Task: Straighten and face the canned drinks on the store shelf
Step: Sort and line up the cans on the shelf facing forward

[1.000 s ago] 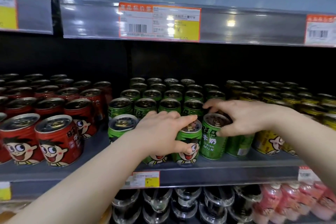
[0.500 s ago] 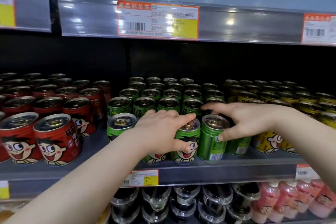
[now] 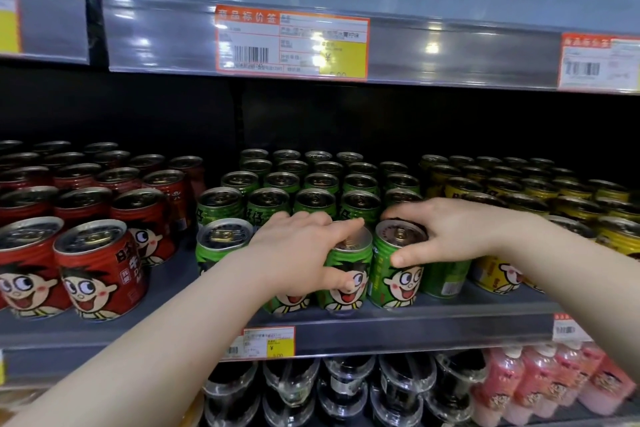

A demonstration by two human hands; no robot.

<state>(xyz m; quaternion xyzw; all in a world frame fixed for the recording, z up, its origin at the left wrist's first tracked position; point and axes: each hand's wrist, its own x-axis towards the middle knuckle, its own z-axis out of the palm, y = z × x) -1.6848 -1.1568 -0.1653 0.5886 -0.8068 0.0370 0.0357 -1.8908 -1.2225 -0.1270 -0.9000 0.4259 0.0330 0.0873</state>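
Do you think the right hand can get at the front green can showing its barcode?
Probably yes: the barcode can stands under the right hand, open in front, though the hand grips the neighbouring can.

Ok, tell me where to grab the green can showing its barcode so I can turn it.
Take the barcode can by its top rim, coming from above and in front. It stands upright, packed between a green can and a yellow can, so its sides are likely out of reach. The right hand hides its top.
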